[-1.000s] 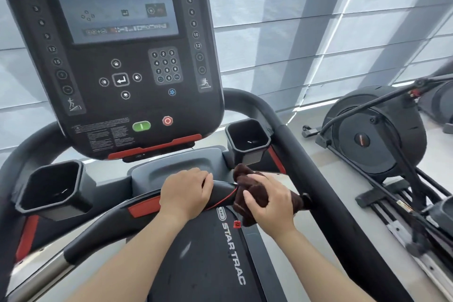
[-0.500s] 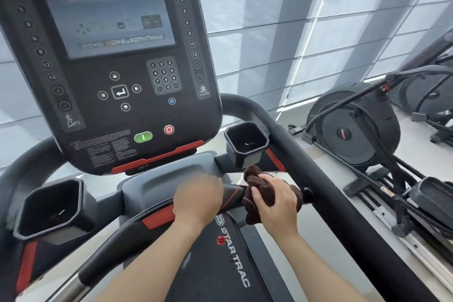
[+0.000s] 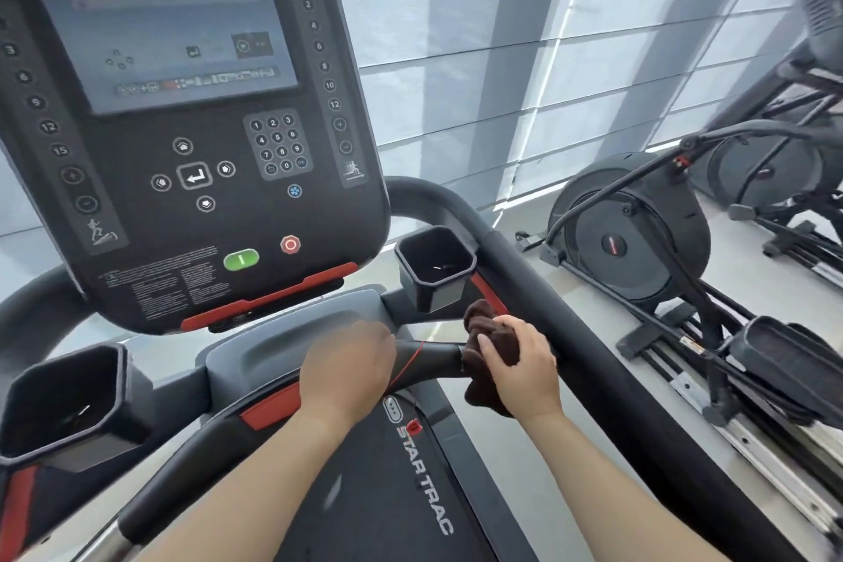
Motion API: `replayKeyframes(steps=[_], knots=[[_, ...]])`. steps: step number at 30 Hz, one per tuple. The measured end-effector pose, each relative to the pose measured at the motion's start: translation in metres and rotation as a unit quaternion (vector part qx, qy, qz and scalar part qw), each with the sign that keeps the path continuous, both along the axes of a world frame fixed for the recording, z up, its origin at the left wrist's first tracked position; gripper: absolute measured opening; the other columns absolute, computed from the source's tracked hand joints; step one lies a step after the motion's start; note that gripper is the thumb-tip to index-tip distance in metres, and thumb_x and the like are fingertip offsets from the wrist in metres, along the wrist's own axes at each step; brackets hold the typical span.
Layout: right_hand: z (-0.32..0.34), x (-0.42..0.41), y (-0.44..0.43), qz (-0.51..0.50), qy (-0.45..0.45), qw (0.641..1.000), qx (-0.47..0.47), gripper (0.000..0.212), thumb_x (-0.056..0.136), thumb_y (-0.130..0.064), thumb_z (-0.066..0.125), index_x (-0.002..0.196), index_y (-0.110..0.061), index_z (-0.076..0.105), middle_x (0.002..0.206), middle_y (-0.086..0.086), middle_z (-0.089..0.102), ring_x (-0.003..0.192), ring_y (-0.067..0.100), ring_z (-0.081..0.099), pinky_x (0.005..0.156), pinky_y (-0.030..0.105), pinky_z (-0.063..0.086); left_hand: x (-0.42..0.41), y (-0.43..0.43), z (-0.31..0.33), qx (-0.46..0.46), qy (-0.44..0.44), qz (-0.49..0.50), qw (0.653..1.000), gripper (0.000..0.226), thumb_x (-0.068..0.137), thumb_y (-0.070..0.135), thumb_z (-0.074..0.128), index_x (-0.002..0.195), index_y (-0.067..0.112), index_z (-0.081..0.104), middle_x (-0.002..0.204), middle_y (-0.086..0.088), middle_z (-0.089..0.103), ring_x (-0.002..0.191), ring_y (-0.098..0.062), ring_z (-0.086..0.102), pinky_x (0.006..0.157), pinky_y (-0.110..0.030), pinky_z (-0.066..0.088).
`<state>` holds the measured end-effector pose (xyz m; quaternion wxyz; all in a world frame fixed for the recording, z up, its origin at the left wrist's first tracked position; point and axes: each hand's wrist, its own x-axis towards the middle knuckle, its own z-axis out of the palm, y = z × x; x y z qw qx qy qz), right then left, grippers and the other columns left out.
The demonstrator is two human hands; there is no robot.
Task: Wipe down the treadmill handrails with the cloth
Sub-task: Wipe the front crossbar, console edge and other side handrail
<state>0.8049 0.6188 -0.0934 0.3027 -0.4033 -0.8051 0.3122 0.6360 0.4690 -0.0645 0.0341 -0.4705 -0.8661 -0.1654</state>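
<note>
A black curved front handrail (image 3: 438,361) with a red band crosses below the treadmill console. My left hand (image 3: 346,372) is wrapped over its middle, gripping the bar. My right hand (image 3: 520,367) holds a dark brown cloth (image 3: 483,324) bunched around the bar's right end, where it meets the thick black right side handrail (image 3: 606,361). Part of the cloth hangs below my fingers. A thin red cord (image 3: 408,367) crosses the bar between my hands.
The console (image 3: 191,128) with screen and buttons stands above the bar. Black cup holders sit at right (image 3: 433,269) and left (image 3: 68,406). The treadmill belt (image 3: 387,493) lies below. Elliptical machines (image 3: 638,233) stand on the floor at right, against shaded windows.
The view has shifted up and right. My right hand with the cloth has slid slightly along the bar's right end; my left hand keeps its grip.
</note>
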Motion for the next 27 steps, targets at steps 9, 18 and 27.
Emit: replayKeyframes(steps=[9, 18, 27], knots=[[0.006, 0.059, 0.042, 0.001, -0.107, 0.971, 0.213, 0.037, 0.080, -0.048, 0.050, 0.108, -0.026, 0.058, 0.109, 0.001, 0.063, 0.098, 0.024, 0.055, 0.082, 0.045, 0.043, 0.024, 0.049, 0.006, -0.012, -0.059, -0.021, 0.998, 0.024, 0.091, 0.036, 0.039, 0.099, 0.024, 0.058, 0.097, 0.005, 0.064, 0.088, -0.020, 0.059, 0.070, -0.034, 0.042], [-0.024, 0.039, 0.032, 0.042, -0.158, 0.977, 0.136, 0.036, 0.087, -0.051, 0.043, 0.110, -0.029, 0.061, 0.112, 0.000, 0.064, 0.102, 0.025, 0.059, 0.085, 0.047, 0.043, 0.052, 0.075, -0.011, -0.096, 0.117, -0.041, 0.988, 0.043, 0.085, 0.038, 0.030, 0.058, 0.023, 0.059, 0.054, 0.003, 0.058, 0.048, -0.021, 0.053, 0.048, -0.030, 0.029], [0.006, 0.065, 0.051, 0.115, -0.003, 0.990, 0.082, 0.030, 0.085, -0.042, 0.053, 0.113, -0.030, 0.055, 0.116, -0.002, 0.060, 0.103, 0.020, 0.054, 0.085, 0.041, 0.048, 0.051, 0.078, -0.015, -0.080, 0.148, -0.035, 0.985, 0.040, 0.084, 0.039, 0.032, 0.057, 0.024, 0.058, 0.054, 0.004, 0.058, 0.048, -0.021, 0.052, 0.048, -0.027, 0.028]])
